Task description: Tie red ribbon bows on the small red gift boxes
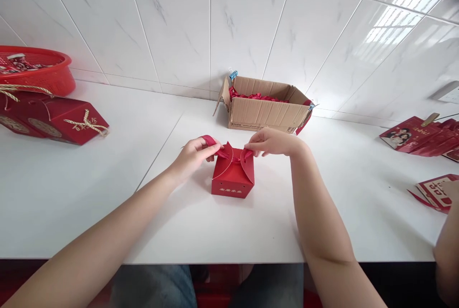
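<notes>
A small red gift box (232, 180) with gold lettering on its front stands on the white table (229, 222) in the middle. A red ribbon (229, 151) lies across its closed top flaps. My left hand (193, 155) pinches the ribbon's left end, which loops over my fingers. My right hand (272, 142) pinches the ribbon's right end just above the box's right edge. Both hands are closed on the ribbon, one at each side of the box top.
An open cardboard box (265, 112) with red ribbons inside stands behind, against the tiled wall. Red gift bags (60, 119) and a red basket (36, 71) sit at far left. Flat red cartons (423, 137) lie at right. Another person's arm (448, 250) shows at the right edge.
</notes>
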### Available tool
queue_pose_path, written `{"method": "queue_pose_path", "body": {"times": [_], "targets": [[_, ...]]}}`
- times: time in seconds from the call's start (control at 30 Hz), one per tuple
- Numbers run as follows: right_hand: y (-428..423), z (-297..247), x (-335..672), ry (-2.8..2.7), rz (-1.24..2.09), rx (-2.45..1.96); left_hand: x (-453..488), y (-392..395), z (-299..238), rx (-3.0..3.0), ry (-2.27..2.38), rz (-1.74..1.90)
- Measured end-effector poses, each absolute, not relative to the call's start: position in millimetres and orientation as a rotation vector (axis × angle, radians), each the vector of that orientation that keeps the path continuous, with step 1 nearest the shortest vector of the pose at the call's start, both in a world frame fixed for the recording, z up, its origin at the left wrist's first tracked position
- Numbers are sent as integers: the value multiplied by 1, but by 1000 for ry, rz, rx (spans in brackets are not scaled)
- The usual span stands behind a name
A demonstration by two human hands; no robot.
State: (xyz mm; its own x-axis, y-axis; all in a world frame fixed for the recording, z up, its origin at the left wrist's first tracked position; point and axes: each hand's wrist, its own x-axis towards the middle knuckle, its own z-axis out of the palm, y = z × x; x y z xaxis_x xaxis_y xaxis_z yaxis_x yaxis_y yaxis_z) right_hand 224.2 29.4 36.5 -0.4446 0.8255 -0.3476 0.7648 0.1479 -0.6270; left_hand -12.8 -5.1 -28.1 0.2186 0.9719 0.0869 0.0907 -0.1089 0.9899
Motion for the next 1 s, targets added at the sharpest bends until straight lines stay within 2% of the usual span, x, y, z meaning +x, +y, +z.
{"method": "queue_pose_path", "body": {"times": [0.13,0.4,0.6,0.73,1.0], "targets": [[27,38,221,-2205,1049,-1521,-14,-6,-19,1521,1053,1163],[10,54,218,-1703,1439,-847,11,-8,47,1889,1082,1233],[5,57,211,-1547,1535,-745,32,-5,66,2199,1044,1338],[2,56,205,-1595,1506,-731,31,-8,70,2407,1107,1270],[-22,66,196,-2042,1205,-802,22,-21,75,2689,1275,1006]]}}
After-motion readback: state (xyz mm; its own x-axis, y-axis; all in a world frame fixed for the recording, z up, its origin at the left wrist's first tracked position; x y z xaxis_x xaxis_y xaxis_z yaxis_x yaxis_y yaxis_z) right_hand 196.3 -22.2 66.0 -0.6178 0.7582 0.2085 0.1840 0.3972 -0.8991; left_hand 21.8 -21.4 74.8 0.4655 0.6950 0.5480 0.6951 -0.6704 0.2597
